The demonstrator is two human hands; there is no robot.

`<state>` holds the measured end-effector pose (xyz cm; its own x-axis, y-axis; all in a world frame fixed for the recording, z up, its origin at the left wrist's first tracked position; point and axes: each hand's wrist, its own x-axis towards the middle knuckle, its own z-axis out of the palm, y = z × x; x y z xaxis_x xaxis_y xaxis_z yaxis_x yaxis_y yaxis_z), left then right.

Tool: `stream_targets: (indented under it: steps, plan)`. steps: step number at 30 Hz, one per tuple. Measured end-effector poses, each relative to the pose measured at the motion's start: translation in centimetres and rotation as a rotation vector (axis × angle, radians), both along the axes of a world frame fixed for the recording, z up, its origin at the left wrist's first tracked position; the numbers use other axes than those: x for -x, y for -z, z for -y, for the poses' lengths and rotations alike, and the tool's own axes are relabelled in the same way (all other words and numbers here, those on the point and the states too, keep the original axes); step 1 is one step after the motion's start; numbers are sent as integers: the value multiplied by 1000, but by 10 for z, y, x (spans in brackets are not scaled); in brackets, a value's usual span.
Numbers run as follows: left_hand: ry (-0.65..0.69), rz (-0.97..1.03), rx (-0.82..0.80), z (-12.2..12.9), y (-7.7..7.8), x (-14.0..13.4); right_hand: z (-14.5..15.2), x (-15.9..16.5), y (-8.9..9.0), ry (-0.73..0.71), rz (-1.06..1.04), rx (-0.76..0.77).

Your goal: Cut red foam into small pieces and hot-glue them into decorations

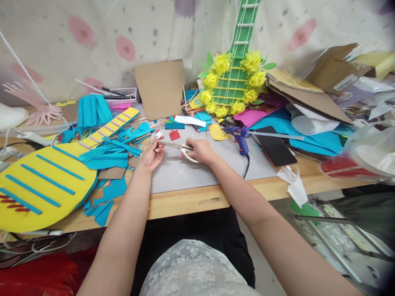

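My right hand (200,151) is closed around the white handles of a pair of scissors (171,144), whose metal blades point left over the grey cutting mat. At the blade tips, my left hand (150,158) pinches a small red piece (157,140), partly hidden by the fingers. Just beyond the blades lies a red paper scrap (174,135). Small red and white bits (159,134) sit behind my left fingertips. The cutting mat (185,177) lies beneath both hands.
To the left lies a yellow guitar-shaped craft (46,185) among blue paper scraps (105,159). A green stringed craft with yellow flowers (230,82) stands at the back. A blue glue gun (240,137) and black phone (276,149) lie to the right.
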<state>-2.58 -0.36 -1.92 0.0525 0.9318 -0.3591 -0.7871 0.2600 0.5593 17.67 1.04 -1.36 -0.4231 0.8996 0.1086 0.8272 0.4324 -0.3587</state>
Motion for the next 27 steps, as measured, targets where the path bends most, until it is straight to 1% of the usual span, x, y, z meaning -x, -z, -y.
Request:
stream_targets:
  steps: [4,12,17,27]
  plan:
    - [14,-5,8,0,1,0,0,0,0,1,21,-2]
    - [38,15,-40,0,1,1,1,-2,-3,0,9,9]
    - [4,5,-3,1,-2,-1,2,-1,-4,-5,17,17]
    - [14,-43,12,3,-5,-4,1,0,-3,-11,23,12]
